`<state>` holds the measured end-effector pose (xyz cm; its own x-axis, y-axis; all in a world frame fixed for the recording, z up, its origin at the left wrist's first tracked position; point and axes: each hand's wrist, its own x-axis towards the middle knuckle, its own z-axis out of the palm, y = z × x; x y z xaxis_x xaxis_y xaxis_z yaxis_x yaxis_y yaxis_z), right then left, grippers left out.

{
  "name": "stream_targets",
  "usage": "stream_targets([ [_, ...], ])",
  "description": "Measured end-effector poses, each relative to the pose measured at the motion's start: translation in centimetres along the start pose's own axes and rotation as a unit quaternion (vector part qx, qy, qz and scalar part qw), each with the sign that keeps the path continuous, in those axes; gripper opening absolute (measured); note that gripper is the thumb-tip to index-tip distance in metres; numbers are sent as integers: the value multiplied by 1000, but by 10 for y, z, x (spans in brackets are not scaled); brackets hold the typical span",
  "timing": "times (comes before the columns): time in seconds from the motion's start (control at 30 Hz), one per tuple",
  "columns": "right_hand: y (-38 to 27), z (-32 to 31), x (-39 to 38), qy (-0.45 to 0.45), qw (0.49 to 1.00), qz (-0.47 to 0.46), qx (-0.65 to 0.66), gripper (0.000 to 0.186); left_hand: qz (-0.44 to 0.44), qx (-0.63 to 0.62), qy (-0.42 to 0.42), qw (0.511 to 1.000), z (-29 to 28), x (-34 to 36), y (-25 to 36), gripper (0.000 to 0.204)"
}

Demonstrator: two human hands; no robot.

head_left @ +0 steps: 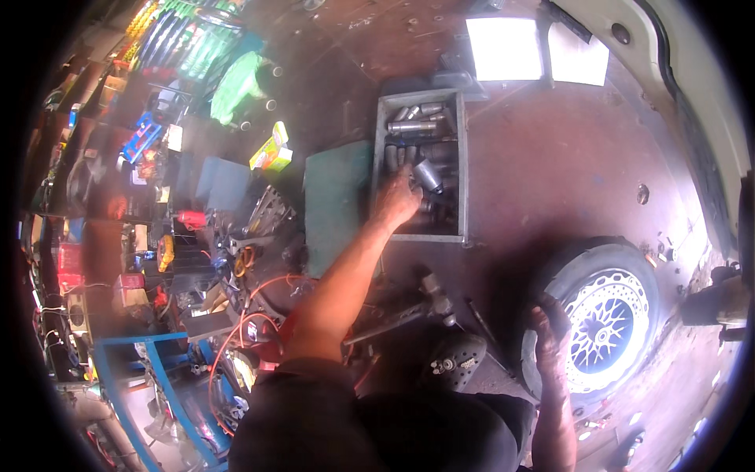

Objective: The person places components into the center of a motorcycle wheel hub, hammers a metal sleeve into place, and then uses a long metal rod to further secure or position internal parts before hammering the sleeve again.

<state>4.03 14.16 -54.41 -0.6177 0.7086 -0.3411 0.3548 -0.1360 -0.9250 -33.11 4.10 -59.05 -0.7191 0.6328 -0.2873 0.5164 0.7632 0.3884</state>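
Observation:
My left hand (399, 198) reaches into a grey metal box (462, 169) on the floor. Its fingers are closed at a shiny steel socket (427, 176), which lies tilted above the others. More sockets (414, 126), several of them long, fill the box, and my hand hides some. My right hand (552, 342) is at the lower right, in front of the tyre of a wheel (602, 334) with a silver spoked rim. Its fingers are curled round a dark shape that I cannot make out.
A green flat panel (338, 204) lies left of the box. Near my shoe (458, 360) is a hammer-like tool (435, 297). An orange hose (250, 318), a blue metal frame (157, 370) and crowded parts occupy the left. A pale vehicle body edge (692, 102) curves at the right.

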Motion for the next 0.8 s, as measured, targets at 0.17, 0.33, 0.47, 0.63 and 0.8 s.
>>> stream_targets([
  [0.17, 4, 4, -2, -13, 1000, -6, -10, 54, -48, -71, 69, 994, 1, 27, -3, 56],
  [0.33, 13, 2, 1, -1, 998, -33, -46, 46, -33, -125, -43, 991, -10, 48, -16, 37],
  [0.47, 6, 3, 2, -10, 996, -41, -83, 45, -62, -189, 27, 980, -25, 56, -8, 25],
  [0.63, -4, 5, -1, -13, 996, 16, -85, 43, 3, 2, 307, 952, 0, 75, 30, 41],
  [0.8, -3, 17, -1, -28, 990, -25, -136, 43, 20, -48, 10, 999, 8, 131, 49, 58],
])
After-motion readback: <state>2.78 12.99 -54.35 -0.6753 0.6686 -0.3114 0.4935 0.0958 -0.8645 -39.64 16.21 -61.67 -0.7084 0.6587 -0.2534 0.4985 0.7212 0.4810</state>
